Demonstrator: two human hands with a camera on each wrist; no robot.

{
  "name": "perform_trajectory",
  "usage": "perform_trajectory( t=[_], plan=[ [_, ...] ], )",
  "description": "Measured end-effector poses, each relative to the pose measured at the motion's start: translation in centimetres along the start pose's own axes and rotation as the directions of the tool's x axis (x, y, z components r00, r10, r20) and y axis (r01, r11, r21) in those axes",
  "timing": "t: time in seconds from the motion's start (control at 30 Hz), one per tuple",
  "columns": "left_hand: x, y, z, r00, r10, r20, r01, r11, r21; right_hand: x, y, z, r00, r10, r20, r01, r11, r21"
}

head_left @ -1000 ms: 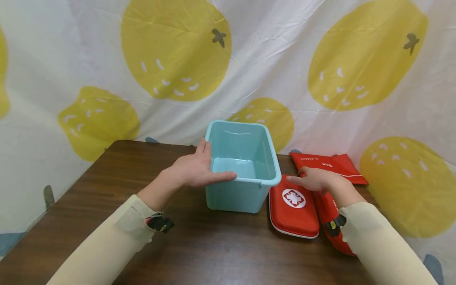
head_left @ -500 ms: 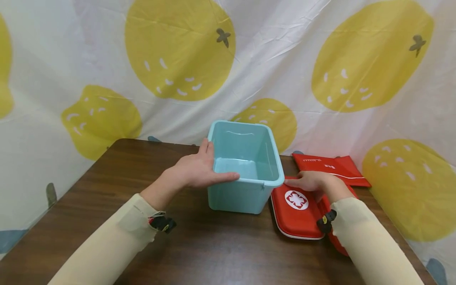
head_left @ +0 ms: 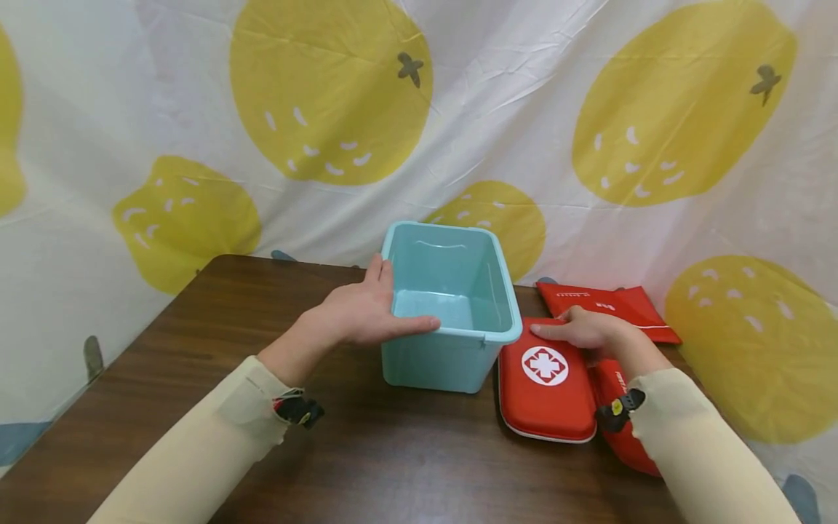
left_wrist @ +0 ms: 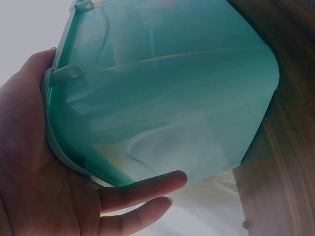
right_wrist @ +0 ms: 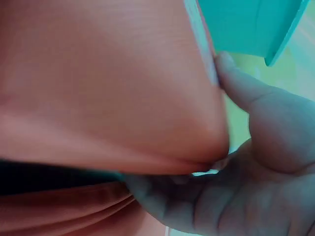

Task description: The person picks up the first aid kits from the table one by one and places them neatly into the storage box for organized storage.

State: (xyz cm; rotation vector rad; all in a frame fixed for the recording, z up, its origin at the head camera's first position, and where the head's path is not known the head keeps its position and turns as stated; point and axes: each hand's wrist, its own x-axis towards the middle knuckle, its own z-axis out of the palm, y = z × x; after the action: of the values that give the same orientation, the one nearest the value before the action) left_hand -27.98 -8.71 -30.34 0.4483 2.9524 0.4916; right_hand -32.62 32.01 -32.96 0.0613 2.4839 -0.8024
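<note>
The red case (head_left: 550, 409) lies just right of the turquoise bin (head_left: 432, 362) on the desk (head_left: 393, 466). The right hand (head_left: 594, 330) grips its far right corner, thumb on top, fingers curled beneath. It is probably light and semi-stiff, best held at that firm edge. The left hand (head_left: 361, 311) rests on the bin's rim, fingers straight. A red pouch (head_left: 630, 445) sits beside the case.
</note>
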Motion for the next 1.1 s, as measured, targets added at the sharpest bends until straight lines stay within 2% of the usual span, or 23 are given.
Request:
perform_trajectory(
  t=[0.2, 0.37, 0.5, 0.67, 0.87, 1.03, 1.1],
  plan=[
    [0.0, 0.0, 0.0, 1.000, 0.008, -0.004, -0.008, 1.000, -0.001, 0.3, 0.8, 0.1, 0.996, -0.083, -0.035, 0.089, 0.975, 0.204],
    [0.0, -0.1, 0.0, 1.000, 0.008, -0.004, -0.008, 1.000, -0.002, 0.3, 1.4, 0.2, 0.983, -0.162, -0.090, 0.180, 0.950, 0.254],
    [0.0, -0.1, 0.0, 1.000, 0.010, -0.001, -0.010, 1.000, -0.006, 0.1, 2.1, 0.3, 0.969, -0.189, -0.159, 0.231, 0.922, 0.310],
    [0.1, -0.1, 0.0, 1.000, 0.010, 0.002, -0.010, 1.000, -0.005, -0.2, 3.0, 0.3, 0.941, -0.233, -0.247, 0.324, 0.832, 0.451],
    [0.0, -0.1, 0.0, 1.000, 0.008, 0.007, -0.008, 1.000, -0.008, -0.3, 4.0, 0.0, 0.904, -0.272, -0.331, 0.411, 0.766, 0.494],
    [0.0, -0.1, -0.1, 1.000, 0.005, 0.014, -0.005, 1.000, -0.018, -0.6, 4.0, 0.1, 0.873, -0.300, -0.384, 0.479, 0.673, 0.563],
    [-0.1, -0.1, -0.1, 1.000, 0.003, 0.015, -0.003, 1.000, -0.017, -0.8, 3.8, 0.1, 0.861, -0.308, -0.405, 0.502, 0.650, 0.571]
  ],
)
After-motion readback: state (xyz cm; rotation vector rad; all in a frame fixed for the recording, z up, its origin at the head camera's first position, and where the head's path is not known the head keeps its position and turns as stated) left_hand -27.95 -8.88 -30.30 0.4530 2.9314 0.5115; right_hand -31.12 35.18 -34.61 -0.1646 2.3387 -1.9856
